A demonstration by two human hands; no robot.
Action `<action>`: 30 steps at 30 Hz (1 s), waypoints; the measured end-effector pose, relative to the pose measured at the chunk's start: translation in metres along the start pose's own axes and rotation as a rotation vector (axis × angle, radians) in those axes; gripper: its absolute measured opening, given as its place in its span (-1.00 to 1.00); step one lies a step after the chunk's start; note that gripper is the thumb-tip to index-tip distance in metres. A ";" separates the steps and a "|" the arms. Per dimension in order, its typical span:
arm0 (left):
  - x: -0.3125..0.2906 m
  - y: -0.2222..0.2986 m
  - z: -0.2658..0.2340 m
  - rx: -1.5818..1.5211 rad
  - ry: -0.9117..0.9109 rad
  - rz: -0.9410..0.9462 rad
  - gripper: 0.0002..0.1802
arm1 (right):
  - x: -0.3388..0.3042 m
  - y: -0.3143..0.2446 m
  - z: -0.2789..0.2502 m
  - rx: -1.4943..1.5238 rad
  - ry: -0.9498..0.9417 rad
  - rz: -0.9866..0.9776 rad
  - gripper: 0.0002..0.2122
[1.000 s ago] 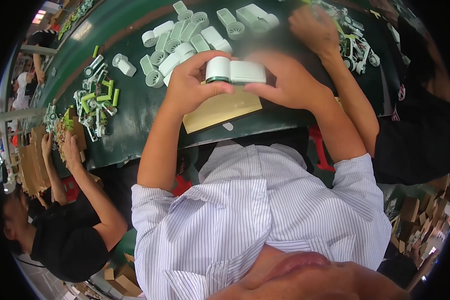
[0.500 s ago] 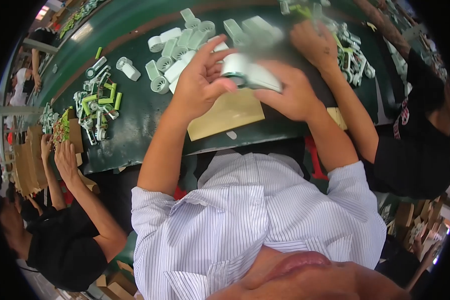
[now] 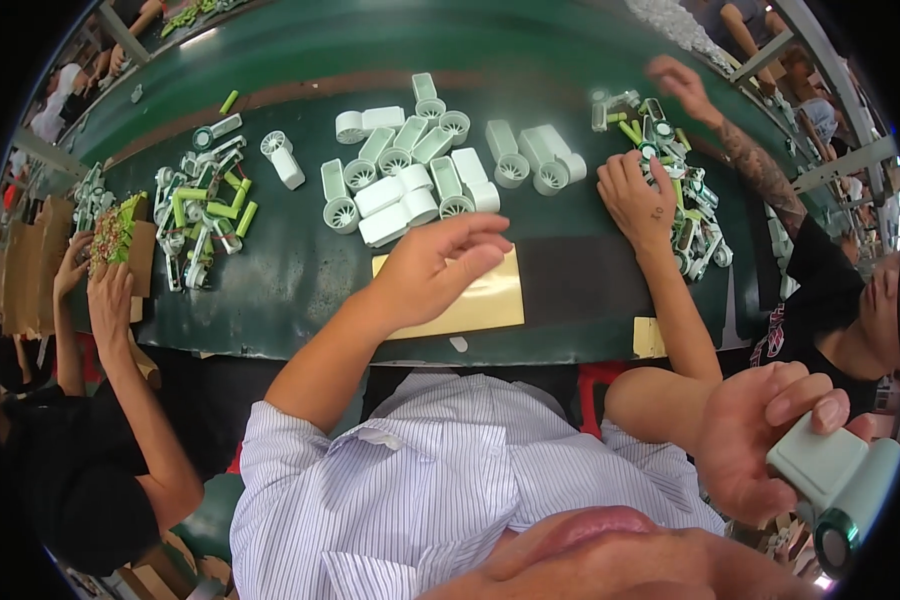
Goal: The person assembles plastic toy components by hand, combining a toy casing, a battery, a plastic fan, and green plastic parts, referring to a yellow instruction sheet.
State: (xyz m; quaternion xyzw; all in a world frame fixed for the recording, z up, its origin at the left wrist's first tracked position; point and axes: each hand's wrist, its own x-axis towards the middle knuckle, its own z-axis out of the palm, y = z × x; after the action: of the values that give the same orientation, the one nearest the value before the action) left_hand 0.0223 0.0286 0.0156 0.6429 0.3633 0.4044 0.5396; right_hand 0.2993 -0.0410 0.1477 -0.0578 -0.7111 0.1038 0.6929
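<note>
Pale-green casing (image 3: 820, 462) juts rightward from the clasping right hand (image 3: 748, 440).

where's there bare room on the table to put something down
Bare: the dark mat between the yellow sheet and the co-worker's forearm on the right; also the green tabletop between the left parts pile and pale casings. Crowded: those two groups and the right parts pile.

Beyond the glossy yellow sheet (image 3: 485, 300), the pale housings (image 3: 382, 196) look smooth, semi-matt plastic. The held device (image 3: 820, 462), right of the sheet, is plastic with a shiny ring (image 3: 828, 518); the shirt (image 3: 420, 485) nearer is woven cloth
</note>
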 end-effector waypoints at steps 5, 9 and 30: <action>-0.003 0.006 -0.008 0.154 -0.118 0.073 -0.57 | 0.018 0.042 0.055 -0.242 0.003 0.314 -0.42; -0.007 -0.007 -0.013 0.256 -0.178 0.069 -0.53 | 0.049 0.169 0.096 -0.398 -0.280 0.827 -0.67; 0.004 -0.020 -0.007 0.139 -0.108 0.124 -0.65 | -0.061 0.539 0.050 -1.223 -0.563 1.223 -0.50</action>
State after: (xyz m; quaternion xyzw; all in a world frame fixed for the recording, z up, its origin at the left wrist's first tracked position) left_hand 0.0170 0.0381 -0.0028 0.7209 0.3204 0.3758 0.4862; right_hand 0.2186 0.4657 -0.0351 -0.7551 -0.6305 0.0685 0.1660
